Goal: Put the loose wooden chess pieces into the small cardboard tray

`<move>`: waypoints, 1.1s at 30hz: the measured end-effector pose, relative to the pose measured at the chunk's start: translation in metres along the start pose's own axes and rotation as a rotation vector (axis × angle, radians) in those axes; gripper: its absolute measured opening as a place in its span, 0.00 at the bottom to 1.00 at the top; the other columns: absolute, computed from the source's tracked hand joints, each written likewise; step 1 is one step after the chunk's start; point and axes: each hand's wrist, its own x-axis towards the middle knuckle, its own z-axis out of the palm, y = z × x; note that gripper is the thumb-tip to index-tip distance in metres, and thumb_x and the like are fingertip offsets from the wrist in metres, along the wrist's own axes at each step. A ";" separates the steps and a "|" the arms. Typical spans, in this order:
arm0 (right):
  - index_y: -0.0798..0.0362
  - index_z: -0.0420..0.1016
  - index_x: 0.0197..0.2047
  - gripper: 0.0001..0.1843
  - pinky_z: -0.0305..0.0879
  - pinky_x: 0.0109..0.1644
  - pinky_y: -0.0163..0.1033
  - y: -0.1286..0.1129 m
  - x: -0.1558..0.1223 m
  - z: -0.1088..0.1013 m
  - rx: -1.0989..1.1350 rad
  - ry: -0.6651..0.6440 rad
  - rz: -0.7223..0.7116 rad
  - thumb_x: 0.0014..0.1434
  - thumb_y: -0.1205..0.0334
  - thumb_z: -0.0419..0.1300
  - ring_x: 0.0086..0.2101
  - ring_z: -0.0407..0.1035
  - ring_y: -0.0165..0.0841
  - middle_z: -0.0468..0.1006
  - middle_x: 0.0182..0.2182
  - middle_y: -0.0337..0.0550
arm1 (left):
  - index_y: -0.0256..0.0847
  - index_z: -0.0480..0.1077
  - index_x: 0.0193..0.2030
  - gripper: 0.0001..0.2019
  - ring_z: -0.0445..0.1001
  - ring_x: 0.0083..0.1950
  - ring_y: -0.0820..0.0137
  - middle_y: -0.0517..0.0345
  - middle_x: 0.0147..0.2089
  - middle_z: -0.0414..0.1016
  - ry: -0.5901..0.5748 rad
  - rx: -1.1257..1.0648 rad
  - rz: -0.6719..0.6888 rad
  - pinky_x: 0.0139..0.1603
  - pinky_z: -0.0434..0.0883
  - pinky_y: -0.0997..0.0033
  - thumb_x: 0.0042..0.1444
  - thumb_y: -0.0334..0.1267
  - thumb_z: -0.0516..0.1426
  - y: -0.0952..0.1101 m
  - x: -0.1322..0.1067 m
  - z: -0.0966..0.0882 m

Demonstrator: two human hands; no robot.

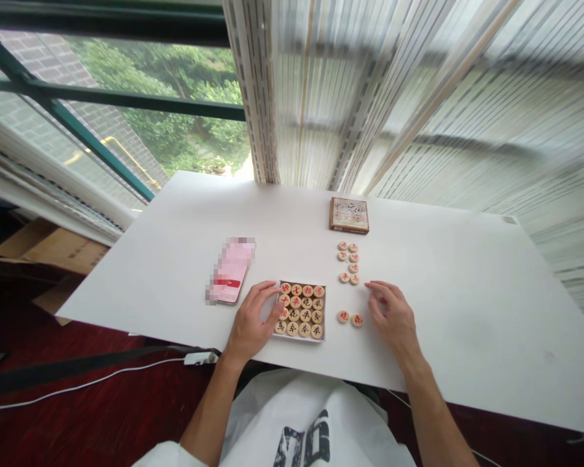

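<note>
A shallow white tray [325, 310] packed with several round wooden chess pieces lies near the front edge of the white table [175, 259]. My left hand [250, 324] rests at the tray's left side, fingers spread and touching its edge and leftmost pieces. My right hand [392, 318] lies on the table to the right, fingers loosely curled and apart, nothing in them. Two loose pieces [349, 318] sit between the tray and my right hand. Several more loose pieces [349, 262] stand in two short columns farther back. The brown box lid [349, 215] lies beyond them.
A phone [230, 271] with a pink screen lies left of the tray. A window and striped curtains stand behind the table. Cardboard boxes [43, 246] sit on the floor at left, and a white cable with a plug [199, 357] runs under the table's front edge.
</note>
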 end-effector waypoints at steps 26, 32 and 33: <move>0.49 0.80 0.47 0.12 0.74 0.49 0.51 0.012 -0.012 0.004 0.116 0.074 -0.016 0.65 0.65 0.56 0.47 0.73 0.41 0.77 0.50 0.49 | 0.44 0.72 0.56 0.12 0.73 0.60 0.61 0.51 0.56 0.78 -0.302 -0.022 0.308 0.64 0.71 0.54 0.68 0.37 0.56 0.075 0.093 0.029; 0.50 0.81 0.46 0.13 0.75 0.48 0.50 0.012 -0.012 0.001 0.160 0.099 -0.026 0.65 0.65 0.55 0.46 0.74 0.41 0.78 0.49 0.50 | 0.44 0.74 0.54 0.12 0.78 0.54 0.62 0.55 0.51 0.81 -0.517 0.038 0.418 0.58 0.73 0.59 0.64 0.38 0.60 0.090 0.111 0.049; 0.50 0.81 0.46 0.13 0.75 0.48 0.50 0.012 -0.012 0.001 0.164 0.101 -0.024 0.65 0.65 0.55 0.46 0.74 0.41 0.78 0.49 0.50 | 0.45 0.74 0.53 0.12 0.78 0.53 0.62 0.55 0.50 0.81 -0.547 0.041 0.433 0.57 0.73 0.60 0.63 0.38 0.61 0.092 0.108 0.050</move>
